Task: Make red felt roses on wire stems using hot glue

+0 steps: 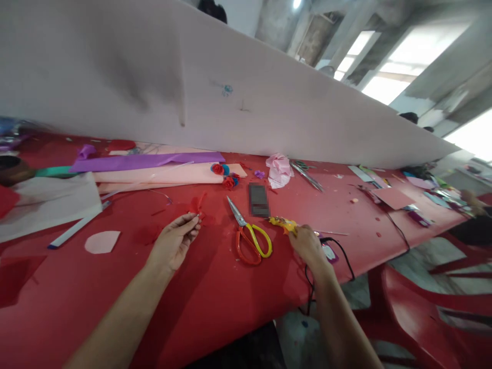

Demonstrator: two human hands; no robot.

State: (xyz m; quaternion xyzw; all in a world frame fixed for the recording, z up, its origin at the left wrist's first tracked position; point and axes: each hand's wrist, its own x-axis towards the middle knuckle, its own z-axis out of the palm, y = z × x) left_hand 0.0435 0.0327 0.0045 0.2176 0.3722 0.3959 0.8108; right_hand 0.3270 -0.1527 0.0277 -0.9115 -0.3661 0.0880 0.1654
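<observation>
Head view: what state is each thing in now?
Left hand: pinching red material
Right hand: closed on yellow tool
Near scissors: lying flat, apparently closed
Far scissors: apparently closed
Phone: lying flat
Pink paper: crumpled
Purple strip: laid lengthwise

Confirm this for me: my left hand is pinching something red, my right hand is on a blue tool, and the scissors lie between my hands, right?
The colour is wrong: the head view shows your right hand on a yellow tool. The rest stands.
</observation>
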